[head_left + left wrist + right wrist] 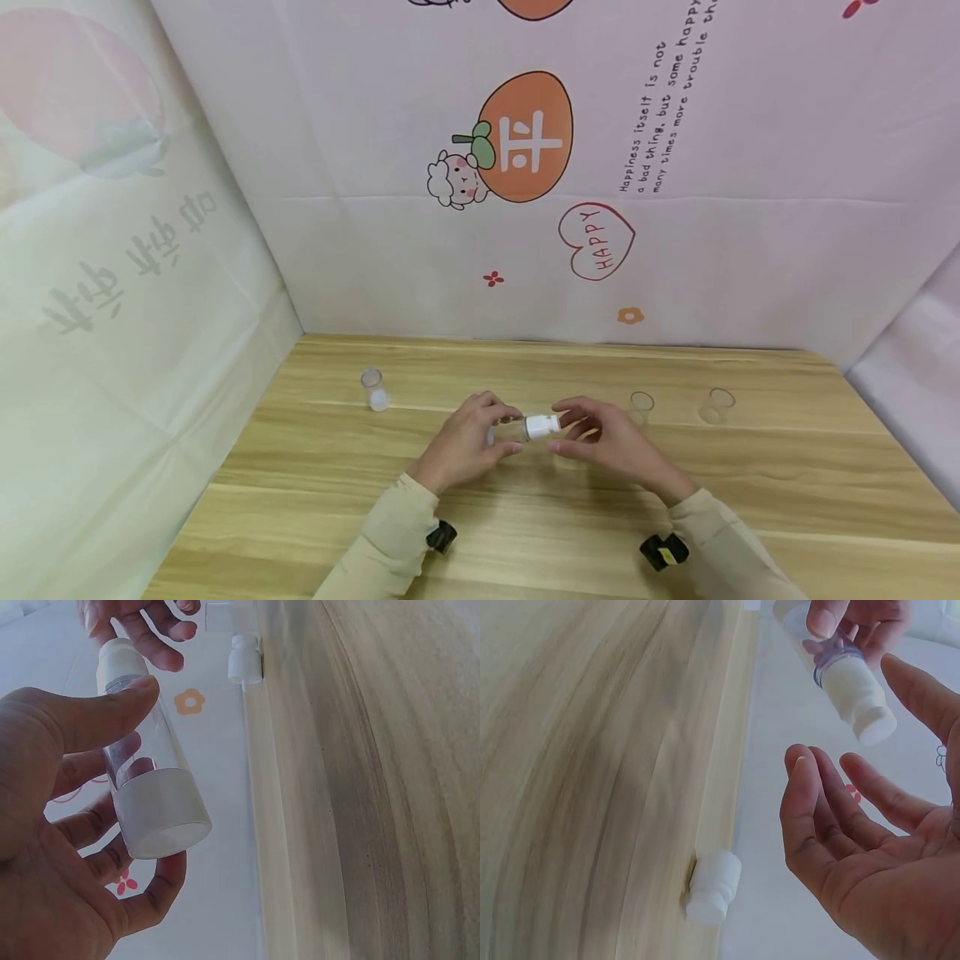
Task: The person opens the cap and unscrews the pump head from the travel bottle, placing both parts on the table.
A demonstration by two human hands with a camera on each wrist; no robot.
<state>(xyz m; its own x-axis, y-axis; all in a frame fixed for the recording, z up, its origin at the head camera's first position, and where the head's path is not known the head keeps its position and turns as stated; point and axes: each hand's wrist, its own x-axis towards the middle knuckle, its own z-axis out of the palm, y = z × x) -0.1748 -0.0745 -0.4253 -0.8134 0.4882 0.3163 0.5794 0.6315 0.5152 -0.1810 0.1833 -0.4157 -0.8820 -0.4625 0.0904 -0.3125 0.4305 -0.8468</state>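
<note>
My left hand (468,442) grips a clear bottle (512,431) by its body, thumb on one side and fingers round the other. The bottle has a white base, plain in the left wrist view, and a white pump top (859,697) that points toward my right hand (611,442). Held above the table, the bottle lies tilted. The right hand has its fingers spread and loosely bent around the pump end, apart from it, with nothing held. A separate white pump top (714,887) stands on the table in the right wrist view; in the head view I cannot make it out.
On the wooden table (525,533), a small clear container with a white base (375,390) stands at the back left. Two clear caps (641,404) (717,406) stand at the back right. A printed cloth wall (420,275) closes off the back.
</note>
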